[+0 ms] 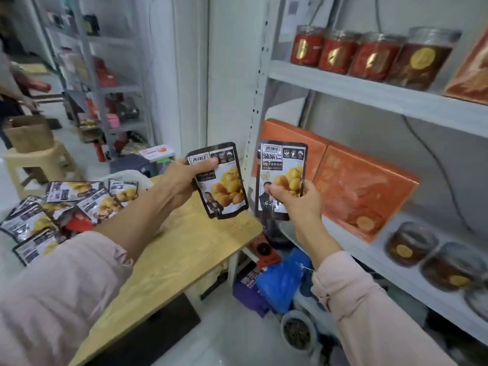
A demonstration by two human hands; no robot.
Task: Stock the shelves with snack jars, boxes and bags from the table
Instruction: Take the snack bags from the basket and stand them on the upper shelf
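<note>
My left hand (182,178) grips a black and white snack bag (224,188) with yellow chestnuts printed on it, held tilted above the wooden table (184,254). My right hand (301,202) pinches a second, upright bag of the same kind (284,165) by its lower edge, just in front of the white shelf unit (369,96). Several more such bags (79,204) lie in a heap at the table's left end.
The upper shelf holds red jars (340,52) and a brown jar (422,60). The middle shelf carries orange boxes (364,191) and brown jars (412,244). Blue and purple bags (280,281) and a bowl (298,334) sit on the floor. A stool (39,162) stands at the left.
</note>
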